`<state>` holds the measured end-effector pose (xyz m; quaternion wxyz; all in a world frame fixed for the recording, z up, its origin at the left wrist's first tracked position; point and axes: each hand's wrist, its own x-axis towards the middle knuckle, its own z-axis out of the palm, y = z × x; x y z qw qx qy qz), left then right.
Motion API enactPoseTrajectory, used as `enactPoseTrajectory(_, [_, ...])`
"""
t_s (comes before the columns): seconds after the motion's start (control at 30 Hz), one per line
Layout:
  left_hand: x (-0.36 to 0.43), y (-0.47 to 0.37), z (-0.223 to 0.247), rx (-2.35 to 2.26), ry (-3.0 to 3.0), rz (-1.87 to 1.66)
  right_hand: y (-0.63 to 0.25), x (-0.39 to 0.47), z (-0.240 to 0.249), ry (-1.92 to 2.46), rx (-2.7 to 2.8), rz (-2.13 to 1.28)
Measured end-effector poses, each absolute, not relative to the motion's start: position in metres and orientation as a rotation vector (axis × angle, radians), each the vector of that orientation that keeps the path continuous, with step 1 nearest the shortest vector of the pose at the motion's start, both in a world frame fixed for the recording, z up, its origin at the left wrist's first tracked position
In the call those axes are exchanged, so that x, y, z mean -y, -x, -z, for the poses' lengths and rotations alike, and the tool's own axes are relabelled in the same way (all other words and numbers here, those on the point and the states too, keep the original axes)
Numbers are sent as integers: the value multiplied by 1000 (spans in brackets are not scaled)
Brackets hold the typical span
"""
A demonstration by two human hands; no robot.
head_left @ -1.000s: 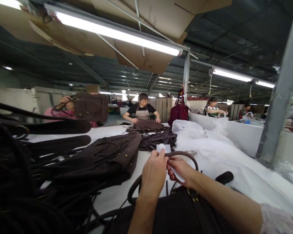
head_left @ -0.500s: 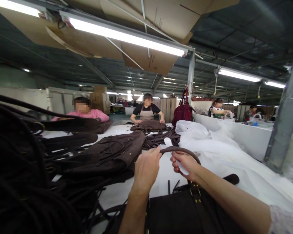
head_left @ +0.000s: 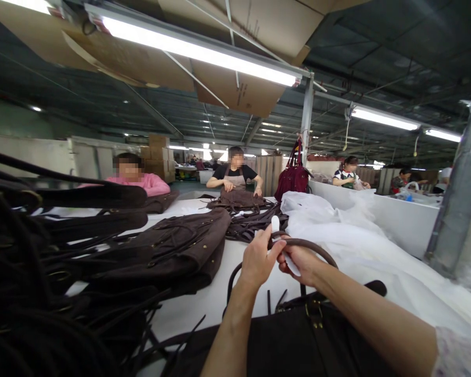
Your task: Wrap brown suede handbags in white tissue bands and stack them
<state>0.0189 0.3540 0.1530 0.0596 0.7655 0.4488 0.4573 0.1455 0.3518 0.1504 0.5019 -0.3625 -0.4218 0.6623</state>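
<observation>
Lower centre: dark handbag (head_left: 298,340) lay nearest on the white tabletop (head_left: 204,309), handles raised. Left hand's (head_left: 259,256) grip was closed on the brown handles (head_left: 312,245) at centre; right hand's (head_left: 300,262) grip held the handles and a white strip (head_left: 291,264). Left: piled dark bags (head_left: 180,246). Right: translucent plastic sheeting (head_left: 361,251). Beyond, upper centre: aproned person (head_left: 235,175), maroon bag (head_left: 293,180).

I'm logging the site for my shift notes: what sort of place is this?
Probably a bag factory or packing workshop: dark brown handbags heaped along a white worktable, long tube lights under a metal roof, and co-workers at other stations.
</observation>
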Motion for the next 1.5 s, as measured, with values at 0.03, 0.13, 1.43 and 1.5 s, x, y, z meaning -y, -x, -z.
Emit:
enactPoseTrajectory(0.03, [-355,-18,-153,-1329,-2315,-1371,-146,-352,-150,884,1020,-1604])
enactPoseTrajectory(0.13, [-365,-14,-155,-1279,-2252,-1333,-150,-348,-155,878,1052,-1615])
enactPoseTrajectory(1.43, [-371,-36,-164,-1167,-1888,-1756,-177,-365,-196,1088,1409,-1373])
enactPoseTrajectory(1.5, [-369,-36,-164,-1170,-1899,-1757,-176,-363,-197,1085,1406,-1377])
